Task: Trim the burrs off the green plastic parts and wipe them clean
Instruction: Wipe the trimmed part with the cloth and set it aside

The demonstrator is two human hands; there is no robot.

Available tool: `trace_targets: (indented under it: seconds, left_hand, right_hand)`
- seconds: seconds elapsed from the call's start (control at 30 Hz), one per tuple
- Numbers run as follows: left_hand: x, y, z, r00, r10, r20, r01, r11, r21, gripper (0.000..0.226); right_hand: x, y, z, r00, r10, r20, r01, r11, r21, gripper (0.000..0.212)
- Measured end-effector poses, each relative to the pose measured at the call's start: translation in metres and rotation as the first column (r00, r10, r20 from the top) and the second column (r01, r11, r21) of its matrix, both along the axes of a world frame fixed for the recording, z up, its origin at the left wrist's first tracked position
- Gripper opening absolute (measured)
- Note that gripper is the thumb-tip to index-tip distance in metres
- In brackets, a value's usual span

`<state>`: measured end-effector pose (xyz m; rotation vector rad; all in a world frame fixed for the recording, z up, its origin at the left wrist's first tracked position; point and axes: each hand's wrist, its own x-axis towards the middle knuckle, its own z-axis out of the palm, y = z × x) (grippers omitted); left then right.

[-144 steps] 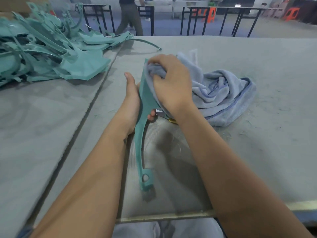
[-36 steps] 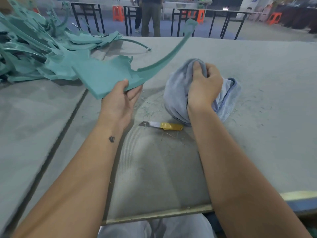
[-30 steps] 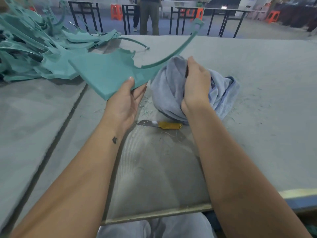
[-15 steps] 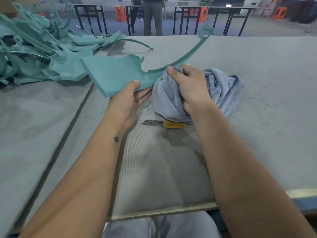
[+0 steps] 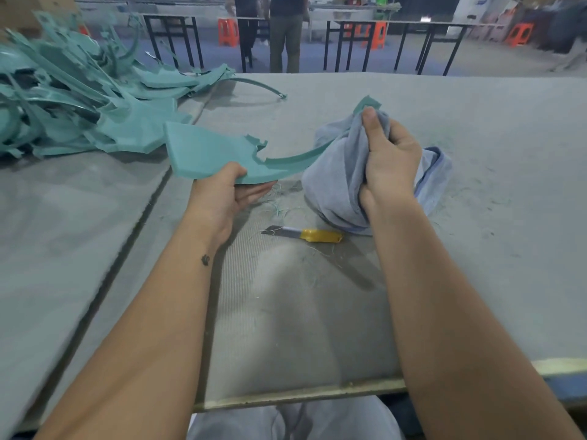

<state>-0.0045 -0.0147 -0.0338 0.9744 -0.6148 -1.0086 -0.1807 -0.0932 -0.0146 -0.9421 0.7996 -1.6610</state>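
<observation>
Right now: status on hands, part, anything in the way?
Left hand grips green part by its broad end. Right hand holds cloth wrapped round the part's thin arm. Utility knife lies on table, blade out, below the cloth.

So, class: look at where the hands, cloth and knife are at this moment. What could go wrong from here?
1. The yellow utility knife lies with its blade out just below the blue cloth; a hand setting the cloth down could meet it.
2. The left hand holds the green plastic part only at its wide end, so the right hand wiping the thin arm might bend it.
3. Trimmed shavings could cling to the cloth.
</observation>
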Motion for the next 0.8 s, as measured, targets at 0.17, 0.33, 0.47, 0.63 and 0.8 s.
trace_targets:
  seconds: [0.17,0.33,0.47,0.63,0.8]
  left_hand:
    - [-0.006,-0.004,-0.001,0.995,-0.058,-0.081,0.053,0.997,-0.056,0.02]
    - [-0.003,-0.006,0.0,0.996,-0.023,-0.083,0.017,0.997,-0.075,0.02]
    - [0.005,-0.005,0.001,0.997,0.003,-0.081,-0.009,0.998,-0.067,0.02]
    - [0.015,-0.002,0.002,0.993,0.093,-0.066,-0.094,0.996,-0.004,0.018]
    - [0.014,-0.006,0.001,0.989,0.143,-0.035,-0.142,0.99,0.006,0.016]
  right_hand:
    - [0.013,0.003,-0.005,0.979,0.062,-0.195,-0.058,0.998,0.023,0.018]
    - [0.02,0.007,-0.007,0.918,0.079,-0.39,-0.073,0.997,0.03,0.035]
    - [0.015,0.007,-0.002,0.945,0.038,-0.325,-0.027,0.999,0.039,0.03]
    - [-0.007,0.005,0.002,0.973,-0.23,0.033,0.223,0.964,0.144,0.035]
    - [-0.008,0.006,0.006,0.957,-0.26,-0.13,0.27,0.961,0.064,0.024]
